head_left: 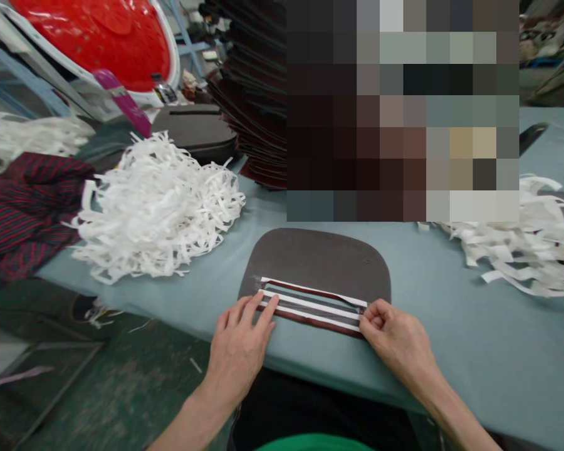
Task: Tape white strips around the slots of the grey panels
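A dark brown panel (pixel 317 260) with rounded corners lies flat on the cloth-covered table. A long slot (pixel 314 295) runs across its near part, with the pale cloth showing through. White strips (pixel 305 304) line the slot's edges, and reddish-brown material shows along the near border. My left hand (pixel 244 335) is open, its fingers spread and their tips resting on the left end of the strips. At the right end, my right hand (pixel 397 335) is closed in a pinch on a white strip; its fingertips partly hide the strip's end.
Heaps of white strips (pixel 157 210) lie at left and right (pixel 536 244). Behind stands a tall stack of dark brown pieces (pixel 258 100), beside a dark case-like piece (pixel 195 131). Striped fabric (pixel 32 213) hangs at the table's left edge. A pixelated block covers the back right.
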`<state>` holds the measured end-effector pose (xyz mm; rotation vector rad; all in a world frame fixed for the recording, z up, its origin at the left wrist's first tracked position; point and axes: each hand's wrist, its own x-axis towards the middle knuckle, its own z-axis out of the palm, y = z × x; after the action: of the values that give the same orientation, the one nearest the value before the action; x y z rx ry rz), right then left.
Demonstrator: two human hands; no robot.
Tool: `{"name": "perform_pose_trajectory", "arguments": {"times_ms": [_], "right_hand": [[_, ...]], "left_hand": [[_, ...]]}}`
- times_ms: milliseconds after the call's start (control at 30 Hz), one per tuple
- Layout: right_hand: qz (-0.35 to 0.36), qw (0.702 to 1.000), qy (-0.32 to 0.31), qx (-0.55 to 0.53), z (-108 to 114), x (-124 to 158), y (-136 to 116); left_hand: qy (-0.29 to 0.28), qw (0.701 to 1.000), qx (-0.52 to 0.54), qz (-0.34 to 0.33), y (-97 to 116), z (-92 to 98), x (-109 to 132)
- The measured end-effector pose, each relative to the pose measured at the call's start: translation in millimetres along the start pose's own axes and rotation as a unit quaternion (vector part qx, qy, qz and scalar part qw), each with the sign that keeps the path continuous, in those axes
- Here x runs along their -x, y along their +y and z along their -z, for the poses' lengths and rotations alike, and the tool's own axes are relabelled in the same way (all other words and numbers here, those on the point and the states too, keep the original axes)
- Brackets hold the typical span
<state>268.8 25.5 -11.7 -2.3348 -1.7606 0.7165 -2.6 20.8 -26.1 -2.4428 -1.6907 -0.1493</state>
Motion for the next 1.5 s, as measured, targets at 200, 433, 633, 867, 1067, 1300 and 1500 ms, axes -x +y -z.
{"name": "perform_pose_trajectory", "arguments": {"times_ms": [200, 433, 633, 867, 1067, 1300, 1500], "right_hand": [[0.123, 0.985, 0.073, 0.099, -10, 2, -4], [0.39, 0.902, 0.145, 0.116, -32, -9, -45], [0.358, 0.919, 0.126, 0.109, -37, -25, -40], [0.286, 0.93, 0.078, 0.217, -28, -34, -56], [0.292, 0.917, 0.071, 0.263, -14, -30, -72], [0.308, 0.921, 0.107, 0.212, -16, -29, -67], [0.33, 0.925, 0.1, 0.158, -37, -32, -111]], "left_hand": [[0.001, 1.0, 0.026, 0.008, -6, 0.7, -9], [-0.004, 0.998, 0.069, 0.005, -23, -1.6, -23], [0.011, 0.992, 0.122, 0.031, -25, -6.8, -25], [0.04, 0.985, 0.157, 0.053, -23, -6.5, -26], [0.05, 0.983, 0.168, 0.053, -24, -6.0, -26], [0.053, 0.98, 0.184, 0.059, -23, -4.4, -25], [0.051, 0.979, 0.185, 0.067, -23, -2.7, -25]]}}
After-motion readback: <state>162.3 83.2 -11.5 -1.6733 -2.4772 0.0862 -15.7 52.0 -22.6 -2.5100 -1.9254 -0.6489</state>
